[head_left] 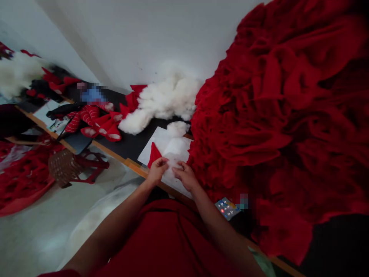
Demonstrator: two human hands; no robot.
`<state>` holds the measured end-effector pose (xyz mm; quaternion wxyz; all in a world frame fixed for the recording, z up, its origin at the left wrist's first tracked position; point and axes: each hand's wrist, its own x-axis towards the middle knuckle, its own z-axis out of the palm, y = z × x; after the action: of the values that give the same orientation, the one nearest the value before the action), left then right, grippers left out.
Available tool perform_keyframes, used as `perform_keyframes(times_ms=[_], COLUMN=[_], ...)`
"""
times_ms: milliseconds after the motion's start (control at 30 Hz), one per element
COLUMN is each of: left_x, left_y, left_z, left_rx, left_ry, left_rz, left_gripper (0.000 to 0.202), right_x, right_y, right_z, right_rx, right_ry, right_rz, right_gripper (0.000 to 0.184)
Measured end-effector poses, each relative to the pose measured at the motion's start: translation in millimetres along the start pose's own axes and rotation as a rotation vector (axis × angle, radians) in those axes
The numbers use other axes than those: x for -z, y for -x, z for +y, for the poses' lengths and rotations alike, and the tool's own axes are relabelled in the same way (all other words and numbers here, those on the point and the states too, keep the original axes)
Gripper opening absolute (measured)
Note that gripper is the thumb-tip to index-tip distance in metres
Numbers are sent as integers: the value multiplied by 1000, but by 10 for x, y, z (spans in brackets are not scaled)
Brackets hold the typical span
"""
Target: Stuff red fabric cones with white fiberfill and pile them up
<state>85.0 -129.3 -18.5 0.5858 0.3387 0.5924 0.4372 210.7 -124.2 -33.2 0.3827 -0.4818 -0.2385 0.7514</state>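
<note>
Close together over a white sheet [147, 154], my left hand [157, 170] and my right hand [185, 175] both have their fingers pinched. A thin tuft of white stuffing [173, 163] appears to stretch between the fingertips, though it blends with the pale sheet. Just beyond my left hand stands a small pointed red fabric piece [155, 152], its lower part partly hidden by that hand. Farther back on the sheet lies a small clump of fluff [178, 128]. Behind it, a large heap of white stuffing [170, 94] rests against the wall.
A tall pile of red fabric pieces [245, 127] rises at the right. A phone [227, 208] lies near the table's front edge. Several stuffed red pieces [108, 129] and striped ones [88, 115] lie leftward. A stool [66, 165] and another person's arm [27, 142] are at left.
</note>
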Motion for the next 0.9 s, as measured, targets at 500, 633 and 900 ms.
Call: perform_keyframes(times_ms=[500, 633, 900], left_x=[935, 860, 511], left_y=[-390, -444, -216], left_z=[-436, -326, 82], left_rx=[-424, -420, -415], left_ry=[-1131, -1109, -679], left_rz=[61, 100, 85], left_gripper=[31, 24, 26], right_x=[41, -23, -453], right_y=[-33, -13, -158], right_z=[162, 207, 102], right_rx=[-155, -210, 310], right_ry=[-69, -90, 169], right_rz=[233, 201, 26], right_gripper=[49, 43, 22])
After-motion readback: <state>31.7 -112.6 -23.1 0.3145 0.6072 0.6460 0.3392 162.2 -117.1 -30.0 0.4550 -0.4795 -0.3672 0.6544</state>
